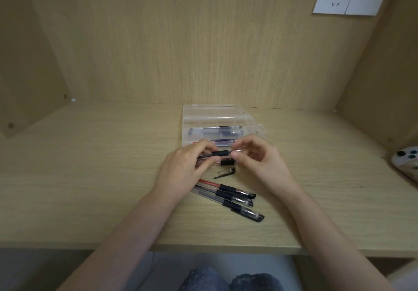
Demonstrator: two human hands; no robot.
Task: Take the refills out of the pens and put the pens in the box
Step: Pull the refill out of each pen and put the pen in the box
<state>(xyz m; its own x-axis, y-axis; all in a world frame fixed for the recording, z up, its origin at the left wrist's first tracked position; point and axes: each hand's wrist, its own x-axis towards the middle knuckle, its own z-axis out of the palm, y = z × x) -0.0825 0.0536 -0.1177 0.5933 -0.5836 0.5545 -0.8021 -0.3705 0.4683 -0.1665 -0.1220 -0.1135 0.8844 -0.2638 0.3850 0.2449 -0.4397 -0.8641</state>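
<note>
**Pen [222, 153] held just before the box [248, 119]**

Left hand [187, 166] grips its clear barrel, right hand [260, 157] pinches the tip end. Looks like the unscrewing step; next the refill wants a straight pull out. Three more pens [228, 197] lie farther from the box, toward the person.

Pen [222, 153] half hidden under left hand [183, 166]; white device [406, 162] cropped.

A pen [222, 153] is held level over the counter [90, 177]: barrel gripped by the left hand [184, 166], tip end pinched by the right hand [260, 158]. A clear box [217, 119] is set just behind. Three pens [230, 198] are laid together nearer the counter edge.
</note>
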